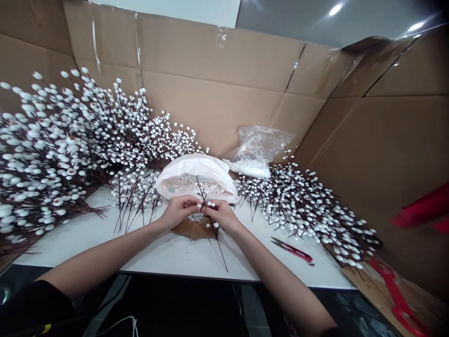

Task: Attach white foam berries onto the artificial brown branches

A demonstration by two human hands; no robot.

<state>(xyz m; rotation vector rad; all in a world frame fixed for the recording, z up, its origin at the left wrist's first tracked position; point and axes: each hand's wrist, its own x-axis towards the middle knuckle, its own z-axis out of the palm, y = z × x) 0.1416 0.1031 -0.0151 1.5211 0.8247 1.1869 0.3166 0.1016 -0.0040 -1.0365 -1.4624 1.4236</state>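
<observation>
Over the middle of the table, my right hand (222, 215) is closed around a dark artificial berry stem (221, 253) with a few white berries on it. The stem slants, its bare lower end pointing toward me and its top reaching over the mouth of a white bag (194, 164). Fingertips of my left hand (179, 209) are pinched together at the stem, touching a small white berry (199, 206). Loose white berries show inside the bag, just beyond both hands. Below the hands lies a brown piece (196, 230), partly hidden by them.
Finished white berry branches are heaped at left (63, 154) and right (305, 201). Several short sprigs (135, 192) lie left of the bag. Red thread snips (293, 249) rest at right, red scissors (394, 290) lower right. A clear plastic bag (261, 145) sits against the cardboard wall (217, 89).
</observation>
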